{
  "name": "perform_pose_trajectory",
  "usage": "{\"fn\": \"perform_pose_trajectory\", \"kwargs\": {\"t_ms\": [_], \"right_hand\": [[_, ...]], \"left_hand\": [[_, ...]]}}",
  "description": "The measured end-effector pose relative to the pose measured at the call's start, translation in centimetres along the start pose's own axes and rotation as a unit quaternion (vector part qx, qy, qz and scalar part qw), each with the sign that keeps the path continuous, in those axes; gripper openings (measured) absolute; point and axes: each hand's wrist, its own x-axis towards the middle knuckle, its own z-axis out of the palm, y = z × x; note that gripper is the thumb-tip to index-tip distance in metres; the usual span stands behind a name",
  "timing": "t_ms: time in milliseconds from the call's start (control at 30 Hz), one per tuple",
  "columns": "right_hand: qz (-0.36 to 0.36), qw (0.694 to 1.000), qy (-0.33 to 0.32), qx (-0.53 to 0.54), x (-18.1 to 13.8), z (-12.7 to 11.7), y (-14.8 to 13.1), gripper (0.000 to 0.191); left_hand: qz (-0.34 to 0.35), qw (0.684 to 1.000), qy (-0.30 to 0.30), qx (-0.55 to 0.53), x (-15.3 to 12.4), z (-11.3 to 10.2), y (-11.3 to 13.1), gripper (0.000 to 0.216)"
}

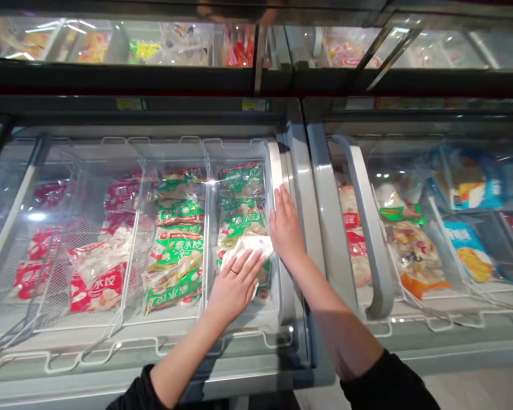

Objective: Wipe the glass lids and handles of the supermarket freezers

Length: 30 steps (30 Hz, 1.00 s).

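My left hand [238, 280] lies flat, fingers stretched out, on a white wipe [256, 245]; whether it is cloth or paper I cannot tell. Hand and wipe rest on the clear glass lid of a chest freezer, near its right side. Beside them, my right hand [287, 228] has its fingers extended along the pale lid handle [275, 165], touching it. Beneath the glass, green dumpling bags [177, 250] fill two wire compartments, partly hidden by my left hand and the wipe.
Red dumpling bags [98, 285] lie in compartments to the left. On the right, a second freezer lid with a curved grey handle [370, 239] covers blue bags [470, 250] and other packs. A dark ledge with price tags [256, 105] runs behind, below another freezer row.
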Motion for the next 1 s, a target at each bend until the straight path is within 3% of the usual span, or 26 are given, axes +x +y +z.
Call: {"fn": "perform_pose_trajectory", "kwargs": {"t_ms": [67,167,267,367,433,467,533,633,700,800,900,1000], "right_hand": [[-0.005,1.000,0.002,0.006,0.0,-0.2,0.1,0.062],[-0.004,1.000,0.009,0.023,0.2,-0.4,0.3,0.060],[0.004,0.998,0.025,0.052,0.2,-0.4,0.3,0.058],[0.021,0.996,0.049,0.070,0.3,-0.3,0.3,0.057],[0.035,0.993,0.085,0.078,0.1,-0.3,0.3,0.054],[0.040,0.990,0.109,0.083,-0.1,-0.4,0.3,0.052],[0.049,0.980,0.172,0.090,-1.0,-0.8,0.3,0.048],[0.072,0.960,0.259,0.081,-3.3,-2.6,0.7,0.042],[0.089,0.954,0.280,0.068,-4.7,-4.5,1.7,0.037],[0.081,0.965,0.245,0.049,-5.7,-7.3,4.2,0.037],[0.070,0.970,0.229,0.043,-5.2,-8.6,7.1,0.038],[0.094,0.961,0.256,0.048,-4.7,-8.1,9.0,0.037]], "left_hand": [[0.018,1.000,-0.010,-0.001,2.7,-0.4,-2.2,0.067],[-0.040,0.999,-0.003,-0.013,9.5,-0.8,-6.7,0.057],[-0.104,0.991,0.045,-0.066,16.7,-1.1,-10.1,0.050],[-0.211,0.956,0.130,-0.157,22.3,-2.0,-10.7,0.047],[-0.225,0.936,0.172,-0.208,24.4,-2.9,-9.5,0.049],[-0.197,0.940,0.174,-0.220,24.8,-3.3,-8.5,0.049],[-0.078,0.965,0.132,-0.212,24.0,-3.8,-5.9,0.049],[0.094,0.985,0.020,-0.145,19.2,-3.7,-2.0,0.048],[0.106,0.990,0.002,-0.093,14.7,-3.2,0.2,0.047],[0.127,0.991,-0.005,-0.033,10.1,-2.8,2.2,0.048],[0.168,0.985,-0.047,0.001,11.2,-3.0,3.3,0.049],[0.177,0.980,-0.090,0.024,17.0,-3.0,3.5,0.056]]}}
